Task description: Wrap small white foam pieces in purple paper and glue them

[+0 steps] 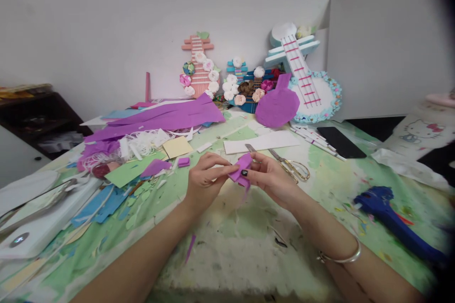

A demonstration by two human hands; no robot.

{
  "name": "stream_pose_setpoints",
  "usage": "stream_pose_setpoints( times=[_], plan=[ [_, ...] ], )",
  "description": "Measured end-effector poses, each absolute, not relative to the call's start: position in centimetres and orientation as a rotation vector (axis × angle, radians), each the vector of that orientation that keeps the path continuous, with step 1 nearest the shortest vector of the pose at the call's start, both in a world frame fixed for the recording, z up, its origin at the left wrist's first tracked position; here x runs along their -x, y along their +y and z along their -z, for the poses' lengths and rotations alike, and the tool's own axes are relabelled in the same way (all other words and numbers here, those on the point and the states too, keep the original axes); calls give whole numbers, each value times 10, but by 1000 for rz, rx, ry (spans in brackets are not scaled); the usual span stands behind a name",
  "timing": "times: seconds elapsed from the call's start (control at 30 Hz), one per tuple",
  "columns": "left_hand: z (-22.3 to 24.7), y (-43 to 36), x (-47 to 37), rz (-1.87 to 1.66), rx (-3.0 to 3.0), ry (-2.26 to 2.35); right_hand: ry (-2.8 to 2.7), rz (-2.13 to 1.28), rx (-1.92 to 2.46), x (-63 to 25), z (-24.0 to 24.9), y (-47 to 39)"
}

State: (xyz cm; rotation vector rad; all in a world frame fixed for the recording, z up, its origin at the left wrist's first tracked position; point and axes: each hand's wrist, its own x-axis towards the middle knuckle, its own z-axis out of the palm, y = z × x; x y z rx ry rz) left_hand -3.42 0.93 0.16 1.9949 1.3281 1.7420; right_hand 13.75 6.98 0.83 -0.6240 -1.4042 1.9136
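A small folded purple paper piece (243,170) is held between my two hands above the middle of the table. My left hand (209,175) pinches its left side. My right hand (268,175) grips its right side, the thumb with a dark nail lying on top. A narrow purple tail hangs below the piece. Just behind my right hand lie gold-handled scissors (298,170), partly hidden by it, beside a white strip (265,142). A small purple block (184,162) rests to the left of my left hand.
Purple sheets (167,118) and white strings (142,144) lie at back left. Decorated paper instruments (305,75) stand against the wall. A blue glue gun (394,222) and dark phone (341,142) are at right; a white board (46,222) is at left.
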Motion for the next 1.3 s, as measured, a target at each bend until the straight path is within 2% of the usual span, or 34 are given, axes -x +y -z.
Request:
stream_pose_setpoints(
  times=[0.27,0.5,0.8,1.3],
  plan=[
    [-3,9,37,-1674,-1570,1632,-1483,-1694,639,-140,-8,76],
    [-6,12,39,-1515,-1272,1511,-1539,-1642,669,-140,-8,76],
    [-5,14,40,-1488,-1402,1530,-1538,-1666,657,-140,-8,76],
    [3,15,36,-1157,-1244,1105,-1666,-1693,708,-139,-7,73]
  ],
)
